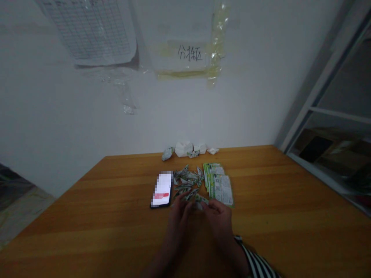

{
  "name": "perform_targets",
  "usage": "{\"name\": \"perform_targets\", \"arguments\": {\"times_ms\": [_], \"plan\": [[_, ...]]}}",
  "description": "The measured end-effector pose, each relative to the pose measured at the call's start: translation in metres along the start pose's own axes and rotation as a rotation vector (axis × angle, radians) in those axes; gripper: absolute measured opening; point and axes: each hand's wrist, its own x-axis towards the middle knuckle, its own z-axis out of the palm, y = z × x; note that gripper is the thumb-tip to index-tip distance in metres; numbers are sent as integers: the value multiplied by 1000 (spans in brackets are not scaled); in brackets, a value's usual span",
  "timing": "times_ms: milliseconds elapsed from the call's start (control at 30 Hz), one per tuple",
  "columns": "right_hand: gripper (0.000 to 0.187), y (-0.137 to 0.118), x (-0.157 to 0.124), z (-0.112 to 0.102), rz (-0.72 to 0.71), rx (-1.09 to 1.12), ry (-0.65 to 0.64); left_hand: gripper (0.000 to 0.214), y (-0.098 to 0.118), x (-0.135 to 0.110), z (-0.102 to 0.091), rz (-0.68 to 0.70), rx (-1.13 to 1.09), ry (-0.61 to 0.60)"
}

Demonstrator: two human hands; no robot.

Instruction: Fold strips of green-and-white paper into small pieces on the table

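Head view: your right hand has thumb and fingers pinched on a green-and-white printed packet, at the near side of the folded packets pile. Your left hand is just left, by the pile's near edge; can't tell if its fingers close on anything. Smartphone left, flat printed packets right, crumpled white paper far, all on the wooden table.

The left hand partly hides the folded packets. The phone is partly pixelated. Print on the green cards is unreadably small. The top edge crops the gridded sheet.
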Motion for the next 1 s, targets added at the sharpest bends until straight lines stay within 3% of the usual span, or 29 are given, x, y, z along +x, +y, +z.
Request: {"name": "perform_targets", "arguments": {"times_ms": [67, 167, 267, 367, 533, 633, 733, 900, 1000], "plan": [[13, 0, 4, -9, -279, -133, -26, 45, 1, -1, 2, -41, -40, -24], [25, -5, 7, -15, -643, -313, -178, 48, 0, -3, 3, -126, -105, -95], [30, -11, 7, -14, -798, -403, -290, 46, -4, 0, -1, -151, -148, -71], [37, -13, 10, -12, -815, -394, -414, 44, -8, 8, -12, -141, -174, -30], [47, -11, 22, -21, -555, -217, -508, 46, -7, 17, -28, -162, -123, -208], [28, -11, 25, -25, -387, -95, -625, 45, -6, 14, -29, -181, -134, -332], [13, -7, 21, -25, -241, -28, -633, 49, -8, 10, -29, -225, -169, -393], [18, 8, 12, -16, 169, 211, -688, 53, -11, 8, -22, -300, -233, -435], [23, 10, 12, -9, 266, 266, -567, 55, -8, 7, -16, -351, -142, -352]]}}
